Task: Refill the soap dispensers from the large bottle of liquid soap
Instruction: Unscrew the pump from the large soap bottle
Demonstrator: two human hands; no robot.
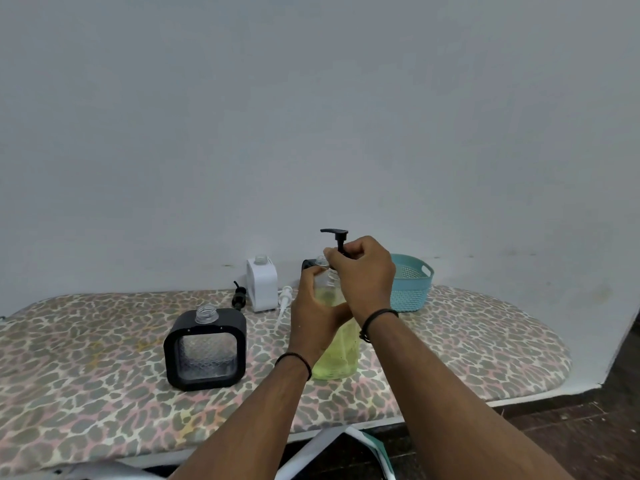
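The large clear bottle (341,355) of yellow-green soap stands upright on the board. My left hand (313,317) grips its upper body. My right hand (360,275) pinches the collar of the black pump (337,237) at the bottle's neck; the pump head sticks up above my fingers. An open black square dispenser (206,348) with a clear window stands to the left, its neck uncapped. An open white dispenser (262,284) stands further back. Another black dispenser (309,263) is mostly hidden behind my hands.
A loose black pump (239,296) and a loose white pump (284,301) lie beside the white dispenser. A teal perforated basket (410,285) sits behind my right hand. Everything rests on a leopard-print ironing board (104,393) against a grey wall.
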